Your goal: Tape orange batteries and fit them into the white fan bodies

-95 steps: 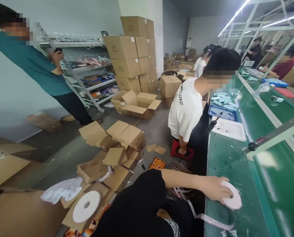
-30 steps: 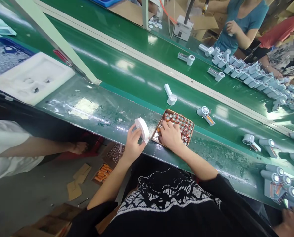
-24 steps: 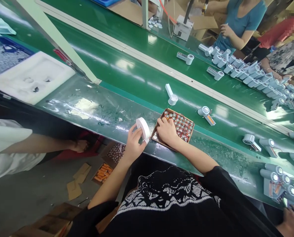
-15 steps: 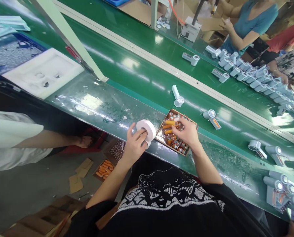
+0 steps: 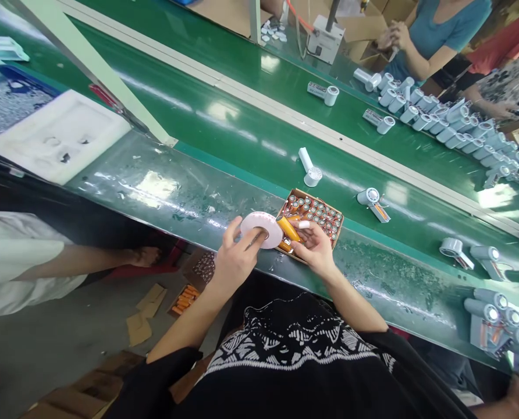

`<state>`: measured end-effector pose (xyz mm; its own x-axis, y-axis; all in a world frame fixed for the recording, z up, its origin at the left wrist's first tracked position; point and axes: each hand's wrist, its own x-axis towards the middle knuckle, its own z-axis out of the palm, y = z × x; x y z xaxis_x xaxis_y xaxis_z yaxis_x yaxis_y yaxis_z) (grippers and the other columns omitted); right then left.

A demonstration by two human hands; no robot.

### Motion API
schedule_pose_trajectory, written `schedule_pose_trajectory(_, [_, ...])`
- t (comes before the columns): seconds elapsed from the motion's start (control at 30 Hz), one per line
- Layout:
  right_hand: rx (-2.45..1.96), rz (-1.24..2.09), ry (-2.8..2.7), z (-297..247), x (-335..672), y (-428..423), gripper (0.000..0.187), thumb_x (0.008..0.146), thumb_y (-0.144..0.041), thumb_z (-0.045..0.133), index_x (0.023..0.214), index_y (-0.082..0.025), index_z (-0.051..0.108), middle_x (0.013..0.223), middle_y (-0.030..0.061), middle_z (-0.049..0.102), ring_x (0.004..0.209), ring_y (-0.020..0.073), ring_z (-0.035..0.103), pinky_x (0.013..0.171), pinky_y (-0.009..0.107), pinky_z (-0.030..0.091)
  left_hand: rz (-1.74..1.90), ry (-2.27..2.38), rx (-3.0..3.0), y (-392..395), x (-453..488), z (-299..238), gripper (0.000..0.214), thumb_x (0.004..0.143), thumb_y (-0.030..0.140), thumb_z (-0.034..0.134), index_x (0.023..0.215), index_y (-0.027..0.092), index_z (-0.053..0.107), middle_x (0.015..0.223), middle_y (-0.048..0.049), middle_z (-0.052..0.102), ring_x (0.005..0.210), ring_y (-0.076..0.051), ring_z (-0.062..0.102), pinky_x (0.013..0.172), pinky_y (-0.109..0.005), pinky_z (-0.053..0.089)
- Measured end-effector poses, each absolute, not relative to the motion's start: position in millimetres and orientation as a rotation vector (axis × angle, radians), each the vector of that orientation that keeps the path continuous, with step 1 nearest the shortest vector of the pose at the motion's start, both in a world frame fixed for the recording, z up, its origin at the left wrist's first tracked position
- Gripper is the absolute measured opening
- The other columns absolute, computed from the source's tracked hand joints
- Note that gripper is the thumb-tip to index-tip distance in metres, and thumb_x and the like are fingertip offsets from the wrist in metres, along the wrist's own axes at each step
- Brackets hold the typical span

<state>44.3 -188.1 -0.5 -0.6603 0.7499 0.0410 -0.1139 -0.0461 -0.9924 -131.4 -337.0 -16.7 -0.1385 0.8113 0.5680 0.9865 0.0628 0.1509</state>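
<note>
My left hand [image 5: 235, 256] grips a white roll of double-sided tape [image 5: 262, 230], with its fingers across the roll's face and over the central hole. My right hand [image 5: 314, 247] pinches an orange cylindrical battery cell [image 5: 288, 228] between its fingers, just above a shallow cardboard tray [image 5: 316, 210]. The tray rests on the green conveyor belt [image 5: 189, 201], packed with upright orange-sleeved cells. The cell's tip nearly touches the tape roll. My hands hide the tray's near corner.
A grey mini fan body [image 5: 310, 167] and another with a wired cell [image 5: 373, 202] lie just beyond the tray. Several fan bodies [image 5: 489, 317] sit at right. A white foam tray [image 5: 56, 137] lies at left. Co-workers sit beside me and across a second belt [image 5: 259, 84].
My right hand has lifted an orange cell out of the tray and brought it towards the tape roll. My left hand has turned the roll so its flat face shows upward.
</note>
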Motion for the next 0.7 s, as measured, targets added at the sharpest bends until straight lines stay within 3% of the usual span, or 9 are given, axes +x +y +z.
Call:
schedule_pose_trajectory(0.1, [-0.742,1.881,-1.773,20,43,-163,0.051,0.079,-0.032,0.093,0.125,-0.024,0.074,0.122,0.0064,0.081,0.114,0.0237,0.079,0.110,0.045,0.062,-0.673,-1.963,-1.810,-334,-138,-6,0.047,0.091,-0.004,0.064,0.127,0.024,0.077,0.122,-0.0037,0.078,0.149,-0.038,0.041,0.102,-0.043,0.059])
schedule_pose_trajectory(0.23, [-0.752,1.921,-1.743,33,25,-146,0.049,0.074,-0.025,0.093,0.121,-0.022,0.078,0.113,0.0046,0.083,0.105,0.0252,0.081,0.100,0.044,0.067,-0.657,-1.957,-1.788,-320,-138,7,0.046,0.093,-0.001,0.065,0.131,0.025,0.075,0.124,-0.0044,0.077,0.141,-0.035,0.050,0.097,-0.042,0.053])
schedule_pose_trajectory(0.33, [-0.793,1.830,-1.294,26,7,-163,0.050,0.074,-0.032,0.094,0.119,-0.022,0.076,0.115,0.0063,0.083,0.107,0.0250,0.080,0.095,0.039,0.068,-0.670,-1.958,-1.689,-308,-127,10,0.032,0.097,0.014,0.073,0.128,0.022,0.075,0.113,-0.0072,0.079,0.116,-0.031,0.059,0.092,-0.044,0.047])
schedule_pose_trajectory(0.47, [-0.804,1.698,-0.901,15,-5,-194,0.060,0.077,-0.039,0.092,0.130,-0.024,0.068,0.127,0.0096,0.078,0.114,0.0228,0.077,0.100,0.035,0.065,-0.847,-1.924,-1.619,-296,-107,2,0.029,0.096,0.038,0.080,0.116,0.017,0.076,0.088,-0.0089,0.074,0.094,-0.028,0.054,0.083,-0.043,0.042])
schedule_pose_trajectory(0.6, [-0.756,1.774,-0.934,18,0,-183,0.073,0.071,-0.034,0.095,0.136,-0.025,0.062,0.114,0.0081,0.080,0.106,0.0248,0.078,0.095,0.040,0.067,-1.017,-1.891,-1.676,-294,-93,6,0.027,0.094,0.036,0.082,0.111,0.015,0.076,0.084,-0.0076,0.071,0.089,-0.025,0.053,0.082,-0.040,0.043])
schedule_pose_trajectory(0.7, [-0.717,1.646,-0.921,24,11,-145,0.072,0.074,-0.033,0.092,0.137,-0.029,0.059,0.120,0.0057,0.078,0.113,0.0232,0.076,0.101,0.041,0.065,-0.975,-1.900,-1.797,-304,-94,10,0.026,0.096,0.036,0.080,0.114,0.019,0.076,0.089,-0.0065,0.073,0.092,-0.025,0.057,0.086,-0.041,0.043])
